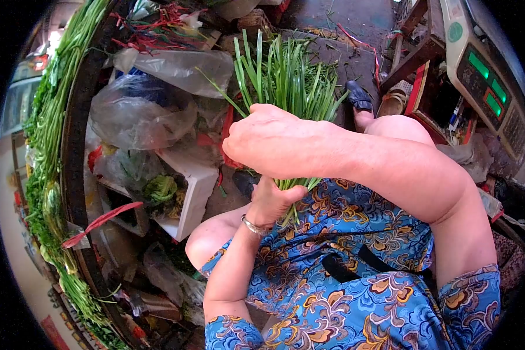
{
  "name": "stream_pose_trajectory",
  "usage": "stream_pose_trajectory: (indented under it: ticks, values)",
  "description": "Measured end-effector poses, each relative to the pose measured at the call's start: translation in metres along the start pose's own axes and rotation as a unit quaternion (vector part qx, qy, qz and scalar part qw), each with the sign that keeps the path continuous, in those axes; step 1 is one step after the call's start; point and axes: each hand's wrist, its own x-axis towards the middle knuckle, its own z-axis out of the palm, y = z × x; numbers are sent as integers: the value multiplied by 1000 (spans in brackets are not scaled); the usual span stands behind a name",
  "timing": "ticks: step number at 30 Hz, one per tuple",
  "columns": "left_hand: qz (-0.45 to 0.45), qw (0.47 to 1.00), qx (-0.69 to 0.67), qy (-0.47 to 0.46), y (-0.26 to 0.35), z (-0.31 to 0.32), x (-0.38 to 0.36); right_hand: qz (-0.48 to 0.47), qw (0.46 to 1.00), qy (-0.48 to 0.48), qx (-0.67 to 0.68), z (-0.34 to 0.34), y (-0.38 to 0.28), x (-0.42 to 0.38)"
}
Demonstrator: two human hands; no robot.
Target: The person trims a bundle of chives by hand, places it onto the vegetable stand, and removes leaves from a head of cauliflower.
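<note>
A bunch of garlic chives (286, 73), long flat green leaves, stands up between my knees with its leaf tips pointing away from me. My left hand (271, 201), a metal bracelet at its wrist, is wrapped around the lower end, where the stalk ends (293, 214) poke out below. My right hand (262, 137) is closed in a fist across the bunch just above the left. Its fingers are turned under and hidden, so I cannot tell what they grip. Red plastic (227, 131) shows right beside this fist.
At left lie clear plastic bags (143, 111) and a white foam box (195, 195). Green vegetables (52, 134) line a ledge farther left, with a red strip (102, 224) by its edge. A digital scale (484, 76) stands at right above a wooden stool (414, 61). Red ties (157, 29) lie at the back.
</note>
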Motion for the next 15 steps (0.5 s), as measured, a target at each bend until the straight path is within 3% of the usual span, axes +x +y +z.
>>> stream_pose_trajectory:
  ticks: [15]
  values:
    - [-6, 1000, 3, -13, 1, -1, -1, -4, 1000, 1, 18, -4, -4, -2]
